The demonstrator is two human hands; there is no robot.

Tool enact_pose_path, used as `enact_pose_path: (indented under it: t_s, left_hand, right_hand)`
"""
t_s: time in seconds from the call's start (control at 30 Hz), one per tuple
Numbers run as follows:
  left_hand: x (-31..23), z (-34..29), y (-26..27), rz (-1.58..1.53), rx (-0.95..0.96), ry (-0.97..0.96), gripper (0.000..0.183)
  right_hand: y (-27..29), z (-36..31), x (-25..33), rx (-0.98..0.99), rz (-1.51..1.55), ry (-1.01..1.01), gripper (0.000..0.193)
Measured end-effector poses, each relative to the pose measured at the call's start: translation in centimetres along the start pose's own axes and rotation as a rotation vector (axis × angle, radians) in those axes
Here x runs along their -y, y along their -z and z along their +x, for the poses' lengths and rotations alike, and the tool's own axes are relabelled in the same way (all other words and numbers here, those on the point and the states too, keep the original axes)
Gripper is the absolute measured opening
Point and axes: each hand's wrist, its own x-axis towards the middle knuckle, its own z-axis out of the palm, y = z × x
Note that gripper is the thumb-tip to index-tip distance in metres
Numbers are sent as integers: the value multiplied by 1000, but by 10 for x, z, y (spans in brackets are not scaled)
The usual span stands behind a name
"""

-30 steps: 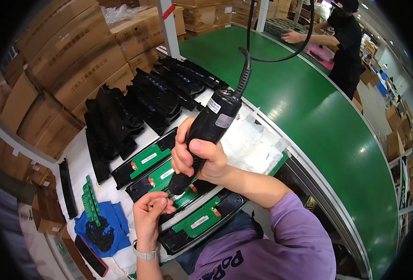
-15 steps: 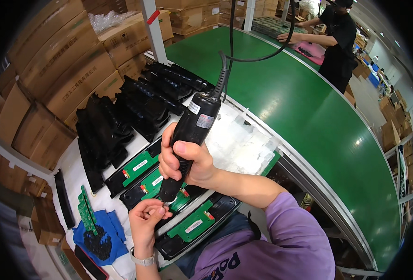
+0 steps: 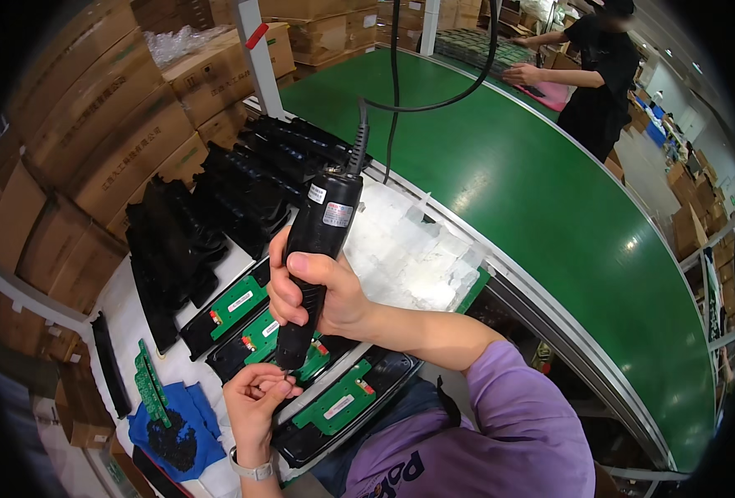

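My right hand (image 3: pixel 322 295) is wrapped round a black corded electric screwdriver (image 3: pixel 322 220), held nearly upright with its tip down. Beside the tip, my left hand (image 3: pixel 251 402) has thumb and fingers pinched together; anything in them is too small to make out. Below the tip, a green circuit board (image 3: pixel 308 365) lies in a black plastic housing, partly hidden by the tool and my fingers. Nearer me, another circuit board (image 3: pixel 334 404) with a white label sits in its own black housing (image 3: pixel 297 446). Two more boards in housings lie beyond, one with a white label (image 3: pixel 240 300).
A blue cloth (image 3: pixel 207 419) holds a heap of small black screws (image 3: pixel 172 444) and bare green board strips (image 3: pixel 150 390). Black plastic housings (image 3: pixel 168 249) are piled behind. A green conveyor belt (image 3: pixel 500 174) curves past on the right, a person (image 3: pixel 600 66) beyond it. Cardboard boxes (image 3: pixel 110 108) are stacked left.
The screwdriver and my right hand have shifted slightly left and down in the picture, along with the whole view. My left hand stays pinched by the tip.
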Motion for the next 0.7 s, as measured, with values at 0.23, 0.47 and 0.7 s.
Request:
enact_pose_path:
  t_s: [0.23,0.47,0.7]
  left_hand:
    - [-1,1,-4,-29,8,-12,16]
    - [-1,-4,0,-2,-52,-3,16]
    - [0,-3,-4,-24,-23,-11,18]
  right_hand:
    - [3,1,1,-29,4,3,23]
    - [-1,3,-5,-26,64,5,20]
    - [-1,-1,-3,-47,61,10,19]
